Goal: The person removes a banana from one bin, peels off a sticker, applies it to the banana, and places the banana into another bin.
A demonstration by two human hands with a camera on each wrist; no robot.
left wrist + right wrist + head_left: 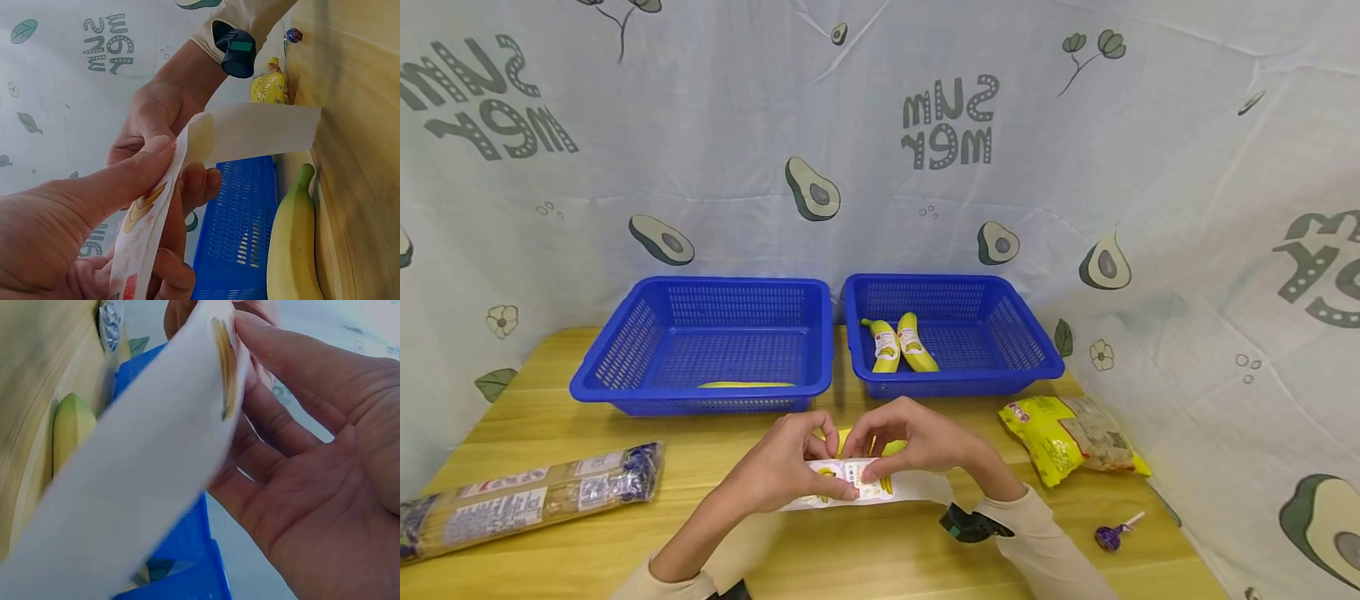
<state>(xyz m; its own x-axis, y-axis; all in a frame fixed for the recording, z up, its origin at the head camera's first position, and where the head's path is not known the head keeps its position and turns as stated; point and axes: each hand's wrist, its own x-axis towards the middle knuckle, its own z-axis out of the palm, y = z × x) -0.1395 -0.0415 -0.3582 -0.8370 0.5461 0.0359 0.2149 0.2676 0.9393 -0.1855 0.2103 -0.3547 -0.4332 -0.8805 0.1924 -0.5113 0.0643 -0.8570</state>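
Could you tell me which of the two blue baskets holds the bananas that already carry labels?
The right basket: two labelled bananas lie in it. The left basket holds one banana, no label visible.

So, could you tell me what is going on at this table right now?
A person holds a strip of banana stickers in both hands, the left hand and right hand pinching it just above a banana lying on the wooden table. Two labelled bananas lie in the right blue basket, and one banana lies in the left blue basket.
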